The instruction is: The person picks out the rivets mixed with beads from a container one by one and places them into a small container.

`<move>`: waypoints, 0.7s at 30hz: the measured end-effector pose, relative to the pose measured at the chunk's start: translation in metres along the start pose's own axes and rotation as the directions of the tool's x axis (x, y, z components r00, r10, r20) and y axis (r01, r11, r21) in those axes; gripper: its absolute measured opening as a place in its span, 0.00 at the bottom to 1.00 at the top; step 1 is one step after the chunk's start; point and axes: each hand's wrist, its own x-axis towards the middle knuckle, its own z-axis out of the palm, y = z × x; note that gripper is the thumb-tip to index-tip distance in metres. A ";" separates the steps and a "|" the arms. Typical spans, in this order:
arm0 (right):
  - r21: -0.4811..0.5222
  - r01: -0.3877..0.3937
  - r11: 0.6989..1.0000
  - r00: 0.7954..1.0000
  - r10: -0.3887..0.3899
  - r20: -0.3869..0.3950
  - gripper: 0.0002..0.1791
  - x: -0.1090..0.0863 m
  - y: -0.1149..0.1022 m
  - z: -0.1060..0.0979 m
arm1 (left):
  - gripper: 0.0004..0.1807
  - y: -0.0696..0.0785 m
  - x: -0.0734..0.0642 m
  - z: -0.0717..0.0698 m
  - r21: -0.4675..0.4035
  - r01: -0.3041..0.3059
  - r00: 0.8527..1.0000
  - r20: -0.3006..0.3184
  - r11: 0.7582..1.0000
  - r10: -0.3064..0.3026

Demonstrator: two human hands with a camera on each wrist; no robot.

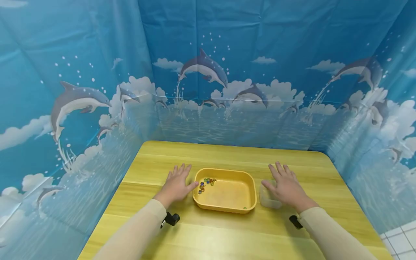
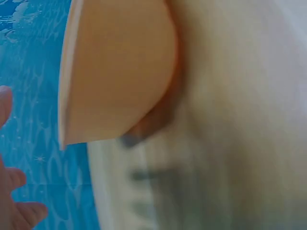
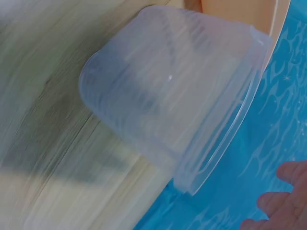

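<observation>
Cream fabric sleeves point(image 1: 143, 225) covered your forearms above the yellow wood-grain desk point(image 1: 227, 238). A translucent plastic box point(image 1: 270, 203) sat just right of the yellow rounded-rectangular plastic tray point(image 1: 227, 193). Your right hand point(image 1: 287, 187), spread and empty, was beside the box; your left hand point(image 1: 175, 186), likewise spread and empty, was by the tray's left rim. Small colourful glassy marbles point(image 1: 202, 183) clustered at the tray's left end. A blue dolphin-printed curtain point(image 1: 224, 119) hung beyond.

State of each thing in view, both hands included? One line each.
Yellow tray: upright, uncovered, marbles inside.
Marbles: loose, mostly clustered at the tray's left end; one at its near right.
Clear container: upright, beside the tray's right side.
Left hand: fingers spread, holding nothing.
Right hand: fingers spread, holding nothing.
Backdrop: hung, creased.
</observation>
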 end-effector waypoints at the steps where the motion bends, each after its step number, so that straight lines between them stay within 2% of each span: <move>1: -0.002 0.005 1.000 1.000 -0.005 0.000 0.51 0.001 -0.001 0.000 | 0.52 0.000 -0.001 0.002 -0.017 0.002 1.000 0.001 1.000 -0.002; 7: -0.002 0.023 1.000 1.000 -0.023 0.007 0.49 0.005 -0.006 0.003 | 0.49 -0.003 -0.005 0.018 -0.123 0.027 1.000 0.009 0.992 -0.026; 12: -0.009 0.049 0.999 0.999 -0.049 0.006 0.49 0.008 -0.015 0.003 | 0.50 -0.002 -0.008 0.032 -0.222 0.042 0.999 0.030 0.974 -0.037; 15: -0.005 0.067 0.998 0.998 -0.067 0.012 0.48 0.011 -0.022 0.003 | 0.51 -0.003 -0.010 0.042 -0.331 0.073 0.997 0.044 0.941 -0.062; 18: 0.013 0.081 0.997 0.996 -0.081 0.023 0.47 0.014 -0.029 0.006 | 0.50 -0.004 -0.013 0.052 -0.449 0.108 0.994 0.061 0.887 -0.090; 21: 0.027 0.092 0.995 0.995 -0.093 0.034 0.47 0.018 -0.034 0.010 | 0.47 -0.005 -0.016 0.062 -0.516 0.113 0.994 0.057 0.849 -0.098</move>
